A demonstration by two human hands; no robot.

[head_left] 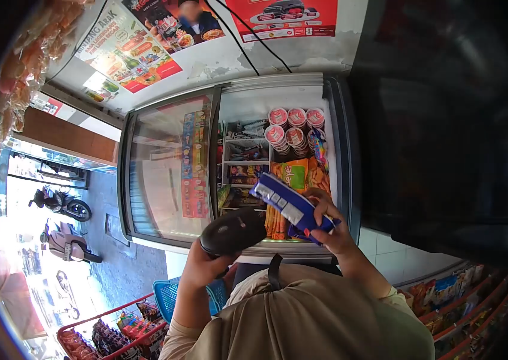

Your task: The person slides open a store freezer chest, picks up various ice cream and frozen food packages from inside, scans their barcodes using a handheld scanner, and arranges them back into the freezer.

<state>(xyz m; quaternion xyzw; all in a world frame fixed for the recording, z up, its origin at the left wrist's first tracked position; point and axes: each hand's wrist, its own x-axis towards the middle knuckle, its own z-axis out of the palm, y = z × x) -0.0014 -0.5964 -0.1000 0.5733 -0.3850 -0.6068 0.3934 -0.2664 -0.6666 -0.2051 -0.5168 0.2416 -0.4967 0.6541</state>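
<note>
My left hand (pixel 206 264) is closed around a black barcode scanner (pixel 233 231), whose rounded head tilts toward the freezer. In my right hand (pixel 327 225) is a blue packet (pixel 287 203) with a white printed panel, held at a slant above the open half of the chest freezer (pixel 342 156). The scanner's head is close to the packet's left side, with a small gap between them. Beneath the packet lie orange bags (pixel 318 175), one with a green label. My fingers partly cover the packet's right end.
Stacked ice-cream cups (pixel 296 117) and divided compartments of wrapped goods fill the freezer. A sliding glass lid (pixel 158 162) covers its left half. Snack racks (pixel 110 333) flank me at lower left and right. A blue plastic chair (pixel 170 297) is by my left arm; motorbikes (pixel 65 240) stand outside.
</note>
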